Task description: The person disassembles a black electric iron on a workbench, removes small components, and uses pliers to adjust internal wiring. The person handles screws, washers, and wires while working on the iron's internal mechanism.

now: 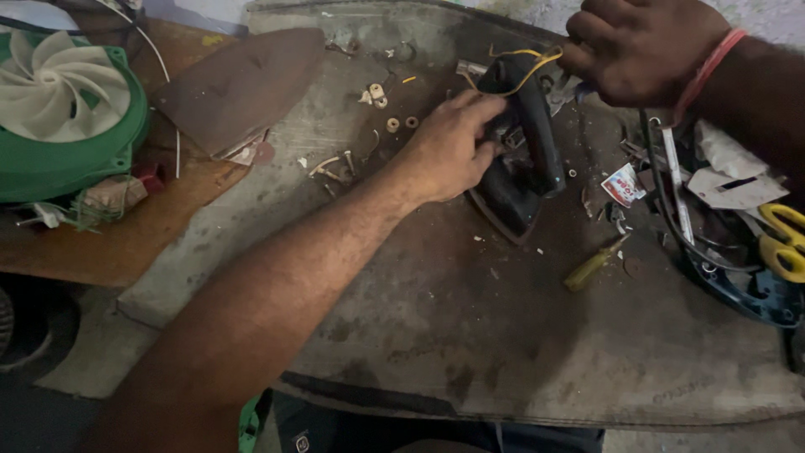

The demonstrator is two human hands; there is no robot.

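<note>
Now left hand (449, 147) is clamped around the black iron body (524, 147) mid-bench, fingers curled on its handle. Right hand (641, 46) is fisted at the iron's rear, pinching yellow wires (528, 60), tool unclear. Best to pin the iron flat and work wires gently. Yellow screwdriver (594, 264) lies near, loose screws (335, 166) left.

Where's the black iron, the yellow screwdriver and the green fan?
black iron (537, 143), head view, on its handle.
yellow screwdriver (589, 268), head view, on its handle.
green fan (59, 164), head view, on its green housing.
</note>
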